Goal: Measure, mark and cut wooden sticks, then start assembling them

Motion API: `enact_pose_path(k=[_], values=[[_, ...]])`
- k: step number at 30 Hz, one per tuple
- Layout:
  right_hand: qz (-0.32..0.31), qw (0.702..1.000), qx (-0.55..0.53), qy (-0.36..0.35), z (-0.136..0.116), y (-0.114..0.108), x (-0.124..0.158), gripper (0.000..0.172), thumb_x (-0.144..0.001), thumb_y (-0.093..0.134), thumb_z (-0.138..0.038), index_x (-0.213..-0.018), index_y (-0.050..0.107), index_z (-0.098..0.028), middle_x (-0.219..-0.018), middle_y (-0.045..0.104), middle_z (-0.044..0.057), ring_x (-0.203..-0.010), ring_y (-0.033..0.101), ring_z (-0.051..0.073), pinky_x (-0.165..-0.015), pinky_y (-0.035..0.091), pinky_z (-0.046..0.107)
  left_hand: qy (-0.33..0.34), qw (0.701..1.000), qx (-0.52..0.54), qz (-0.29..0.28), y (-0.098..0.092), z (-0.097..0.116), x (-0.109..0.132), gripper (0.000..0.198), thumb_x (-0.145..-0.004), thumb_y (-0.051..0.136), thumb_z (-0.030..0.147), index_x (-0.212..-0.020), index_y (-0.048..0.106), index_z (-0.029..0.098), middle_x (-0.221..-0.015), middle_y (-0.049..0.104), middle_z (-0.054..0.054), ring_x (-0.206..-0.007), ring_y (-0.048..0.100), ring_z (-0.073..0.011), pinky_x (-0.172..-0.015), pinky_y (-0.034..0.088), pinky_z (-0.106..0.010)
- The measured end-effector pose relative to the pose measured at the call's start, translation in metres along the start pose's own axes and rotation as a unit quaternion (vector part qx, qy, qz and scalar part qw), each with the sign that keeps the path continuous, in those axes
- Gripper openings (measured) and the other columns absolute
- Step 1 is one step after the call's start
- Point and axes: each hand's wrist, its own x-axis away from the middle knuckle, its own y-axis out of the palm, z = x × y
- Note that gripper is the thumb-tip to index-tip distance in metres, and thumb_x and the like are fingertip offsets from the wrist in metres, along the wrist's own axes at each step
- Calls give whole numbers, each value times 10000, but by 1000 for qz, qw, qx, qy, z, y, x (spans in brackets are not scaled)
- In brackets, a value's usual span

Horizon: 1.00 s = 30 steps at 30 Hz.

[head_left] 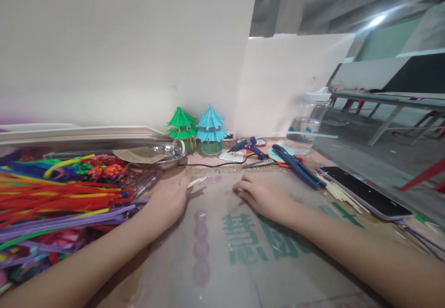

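My left hand [174, 197] is closed on a few short pale wooden sticks [197, 182], whose ends poke out to the right of my fingers. To its right, my right hand [259, 193] rests low over the work surface, fingers loosely bent and a little apart, with nothing visible in them. Under both hands lies a clear plastic sheet [174, 261] with green characters and reddish round marks showing. Behind them stand a green two-tiered model pavilion [181, 127] and a light blue one [210, 131], both with fringed roofs.
Colourful pipe cleaners [62, 196] heap up on the left. A blue glue gun [248, 146], blue-handled cutting tool [299, 165], water bottle [308, 122], loose wooden sticks [342, 192] and phone [363, 192] line the back and right. A pale board [121, 57] rises behind.
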Motion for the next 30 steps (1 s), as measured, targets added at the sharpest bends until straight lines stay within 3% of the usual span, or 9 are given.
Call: enact_pose_path(k=[3, 7, 11, 14, 20, 25, 28, 30], values=[[51, 998, 10, 30, 14, 3, -5, 260, -906, 463, -99, -983, 706, -154, -964, 657, 119, -939, 598, 237, -821, 470, 357, -39, 980, 196, -15, -5, 14, 1, 362, -923, 320, 470, -724, 486, 217, -696, 595, -49, -688, 597, -201, -671, 504, -337], [102, 988, -117, 10, 7, 5, -3, 259, -925, 497, -233, -1079, 691, -153, -1064, 698, 135, -1033, 621, 253, -913, 479, 400, -88, 897, 426, -79, -1, 40, 9, 526, -861, 217, 706, -651, 344, 240, -540, 436, 33, -443, 481, -139, -451, 472, -303], [73, 970, -233, -16, -20, 4, 6, 308, -950, 473, -312, -1138, 675, -176, -1145, 707, 123, -1060, 647, 235, -926, 495, 384, -115, 824, 542, -121, -2, 54, 18, 555, -773, 410, 766, -628, 348, 233, -516, 392, 57, -452, 474, -127, -438, 451, -280], [60, 971, -223, -57, -31, 4, 11, 286, -941, 495, -274, -1142, 667, -164, -1111, 714, 126, -1048, 648, 234, -931, 492, 387, -124, 804, 568, -123, -7, 54, 20, 553, -721, 535, 746, -632, 385, 221, -529, 399, 64, -451, 438, -98, -438, 399, -241], [84, 960, -264, -51, -33, 1, 13, 309, -936, 507, -284, -1207, 617, -185, -1150, 703, 117, -1070, 648, 232, -946, 493, 400, -114, 824, 546, -103, 2, 50, 23, 483, -765, 532, 678, -673, 427, 216, -554, 428, 56, -461, 440, -99, -446, 380, -235], [78, 935, -340, -63, -49, -7, 21, 342, -966, 414, -308, -1207, 616, -173, -1255, 659, 117, -1180, 600, 217, -1013, 458, 394, -70, 874, 472, -90, 11, 50, 28, 361, -900, 376, 516, -732, 473, 212, -605, 510, 16, -513, 506, -132, -506, 450, -270], [82, 945, -313, -48, -52, -4, 24, 344, -953, 450, -328, -1194, 617, -147, -1209, 674, 135, -1133, 618, 236, -986, 474, 412, -40, 923, 380, -53, 5, 40, 19, 280, -923, 369, 398, -858, 566, 210, -772, 642, -40, -743, 612, -192, -723, 523, -344], [81, 958, -272, -48, -48, 3, 23, 379, -941, 478, -299, -1268, 569, -133, -1202, 673, 146, -1118, 617, 247, -978, 473, 436, -31, 953, 302, -17, -2, 27, 10, 250, -912, 382, 298, -996, 599, 209, -992, 682, -75, -972, 609, -230, -920, 477, -405]])
